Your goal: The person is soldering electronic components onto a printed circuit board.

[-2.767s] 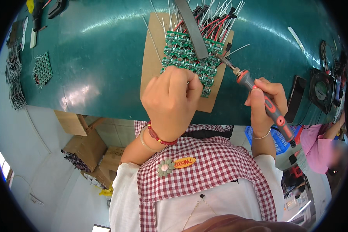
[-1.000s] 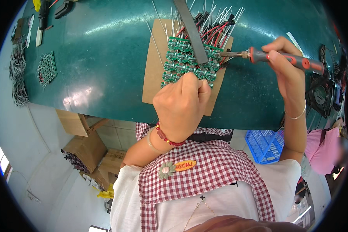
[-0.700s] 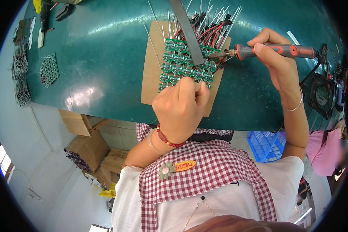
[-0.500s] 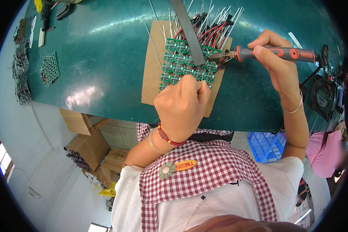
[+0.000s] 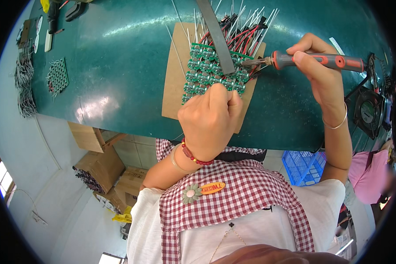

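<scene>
My right hand point(image 5: 323, 77) grips a soldering iron point(image 5: 284, 60) with a grey and orange handle. Its tip points left, at the right edge of a panel of small green circuit boards point(image 5: 200, 66). Over the panel's near edge my left hand point(image 5: 211, 116) is closed in a pinch, and whatever lies between its fingertips is hidden. A flat dark-grey strip point(image 5: 216, 37) lies across the panel. Red, black and white wires point(image 5: 248, 35) fan out beyond its far edge. A brown cardboard sheet point(image 5: 172, 86) lies under the panel.
Another green board panel point(image 5: 57, 78) sits on the green table point(image 5: 132, 88) at left, near bundled grey wires point(image 5: 24, 83). A black fan point(image 5: 367, 111) stands at the right. Cardboard boxes point(image 5: 103, 169) and a blue crate point(image 5: 302, 167) are below the table's near edge.
My right hand and the soldering iron have shifted slightly right. My left hand has moved a little to the right, still pinched over the panel.
</scene>
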